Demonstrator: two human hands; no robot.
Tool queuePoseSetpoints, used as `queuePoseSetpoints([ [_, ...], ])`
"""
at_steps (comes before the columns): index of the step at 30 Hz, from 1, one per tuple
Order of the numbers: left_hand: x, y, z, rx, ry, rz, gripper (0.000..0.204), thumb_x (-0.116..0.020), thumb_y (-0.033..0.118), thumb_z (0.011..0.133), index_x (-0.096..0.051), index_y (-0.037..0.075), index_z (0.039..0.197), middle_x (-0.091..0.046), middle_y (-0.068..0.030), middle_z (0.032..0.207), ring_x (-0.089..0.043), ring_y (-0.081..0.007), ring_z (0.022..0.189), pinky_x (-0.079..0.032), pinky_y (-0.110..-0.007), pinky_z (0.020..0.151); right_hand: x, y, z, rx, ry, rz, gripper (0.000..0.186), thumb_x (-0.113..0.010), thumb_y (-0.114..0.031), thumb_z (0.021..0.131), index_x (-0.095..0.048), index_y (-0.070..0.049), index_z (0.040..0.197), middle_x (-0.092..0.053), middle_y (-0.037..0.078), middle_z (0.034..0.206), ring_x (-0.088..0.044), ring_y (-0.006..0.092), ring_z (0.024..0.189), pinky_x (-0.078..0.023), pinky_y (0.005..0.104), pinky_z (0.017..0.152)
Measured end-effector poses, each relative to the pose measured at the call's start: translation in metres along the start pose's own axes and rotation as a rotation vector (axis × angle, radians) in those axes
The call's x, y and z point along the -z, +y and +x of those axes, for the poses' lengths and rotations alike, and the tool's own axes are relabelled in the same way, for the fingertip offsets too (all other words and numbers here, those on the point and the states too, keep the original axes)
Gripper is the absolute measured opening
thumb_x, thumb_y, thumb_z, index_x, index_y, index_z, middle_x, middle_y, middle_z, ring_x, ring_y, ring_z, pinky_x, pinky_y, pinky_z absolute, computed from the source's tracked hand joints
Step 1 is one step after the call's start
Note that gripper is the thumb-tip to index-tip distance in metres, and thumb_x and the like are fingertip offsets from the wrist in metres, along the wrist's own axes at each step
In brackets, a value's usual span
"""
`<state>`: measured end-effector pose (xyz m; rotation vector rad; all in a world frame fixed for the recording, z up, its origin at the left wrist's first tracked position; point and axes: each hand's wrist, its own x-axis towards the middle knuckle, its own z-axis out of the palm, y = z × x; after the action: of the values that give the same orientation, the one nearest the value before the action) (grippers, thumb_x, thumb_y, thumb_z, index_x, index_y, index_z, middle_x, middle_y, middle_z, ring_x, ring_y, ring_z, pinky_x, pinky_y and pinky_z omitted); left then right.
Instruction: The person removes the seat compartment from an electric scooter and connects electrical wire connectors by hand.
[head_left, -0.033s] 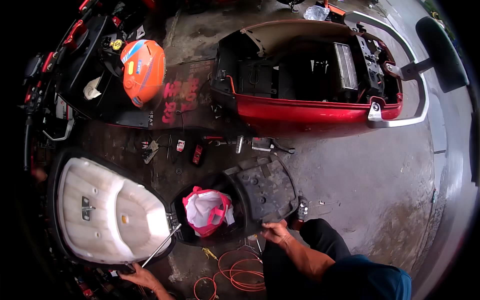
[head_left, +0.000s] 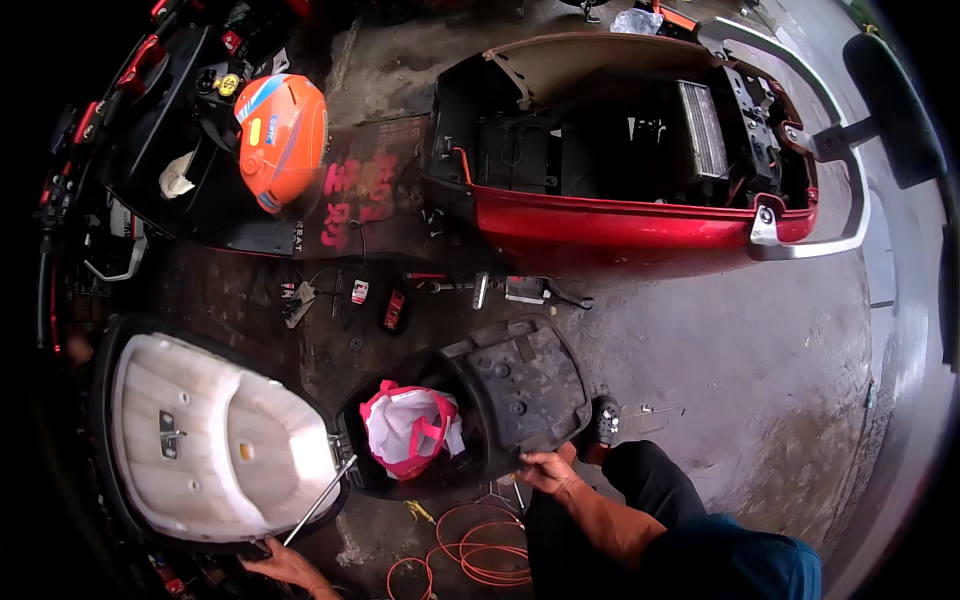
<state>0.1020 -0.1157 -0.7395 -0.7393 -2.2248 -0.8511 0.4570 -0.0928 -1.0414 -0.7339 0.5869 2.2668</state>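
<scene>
A scooter seat (head_left: 205, 480) lies folded back at the left, pale underside up, joined by a hinge to a black storage bin (head_left: 515, 380). My left hand (head_left: 285, 565) grips the seat's near rim; its fingertips are partly hidden. My right hand (head_left: 550, 470) is closed on the near right edge of the bin, thumb on top. Inside the bin's open hollow sits a white bag with pink trim (head_left: 410, 430). A thin metal rod (head_left: 320, 500) slants from near the hinge toward my left hand.
A red scooter body (head_left: 620, 220) with a grey grab rail stands beyond the bin. An orange helmet (head_left: 283, 140) rests on its footboard. Several tools, including a red-and-black device (head_left: 395, 310), lie between. An orange coiled hose or cable (head_left: 480, 545) is on the floor near me.
The seat and bin have shifted slightly toward me, with both hands keeping their grip. The whole view has also moved a little.
</scene>
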Motion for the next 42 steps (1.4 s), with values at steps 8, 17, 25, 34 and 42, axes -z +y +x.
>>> queuePoseSetpoints([
  [8,-0.090,-0.109,-0.191,0.070,-0.240,0.360,0.069,-0.069,0.012,0.081,-0.030,-0.011,0.133,-0.045,-0.0282,0.126,-0.051,-0.0403,0.109,-0.038,-0.048,0.100,0.101,0.003,0.171,-0.305,0.236,-0.342,0.041,-0.075,-0.017,0.079,-0.057,0.003,0.111,-0.061,0.011,0.107,-0.061,0.0238,0.087,-0.052,0.0420,0.073],
  [17,0.007,-0.174,-0.335,0.332,-1.114,0.332,0.046,-0.057,0.007,0.089,-0.045,-0.006,0.131,-0.055,-0.0176,0.128,-0.062,-0.0293,0.100,-0.048,-0.047,0.091,0.061,-0.019,0.144,-0.219,0.210,-0.599,0.068,-0.061,-0.042,0.087,-0.037,-0.009,0.141,-0.047,0.008,0.139,-0.040,0.0280,0.129,-0.033,0.0499,0.103],
  [25,0.116,-0.135,-0.306,0.685,-1.501,0.028,0.051,-0.060,0.007,0.087,-0.043,-0.003,0.134,-0.054,-0.0182,0.129,-0.063,-0.0297,0.098,-0.049,-0.046,0.090,-0.017,-0.066,0.077,0.136,0.391,-0.048,0.083,-0.033,-0.071,0.087,-0.030,-0.012,0.144,-0.033,0.010,0.149,-0.025,0.0324,0.139,-0.019,0.0601,0.108],
  [34,0.161,-0.038,-0.229,0.788,-1.633,0.197,0.058,-0.061,0.009,0.087,-0.037,-0.001,0.138,-0.055,-0.0182,0.128,-0.059,-0.0352,0.105,-0.051,-0.045,0.087,-0.128,-0.104,-0.004,-0.134,0.603,-0.979,0.077,-0.050,-0.066,0.084,-0.047,-0.010,0.136,-0.053,0.010,0.128,-0.051,0.0249,0.114,-0.046,0.0417,0.089],
  [42,0.194,0.007,-0.148,0.838,-1.926,0.356,0.064,-0.062,0.010,0.087,-0.031,0.001,0.142,-0.056,-0.0183,0.127,-0.055,-0.0400,0.111,-0.053,-0.045,0.086,-0.240,-0.185,-0.076,-0.130,0.196,-1.468,0.098,-0.053,-0.063,0.083,-0.021,0.009,0.142,-0.033,0.028,0.143,-0.034,0.0342,0.135,-0.028,0.0372,0.111],
])
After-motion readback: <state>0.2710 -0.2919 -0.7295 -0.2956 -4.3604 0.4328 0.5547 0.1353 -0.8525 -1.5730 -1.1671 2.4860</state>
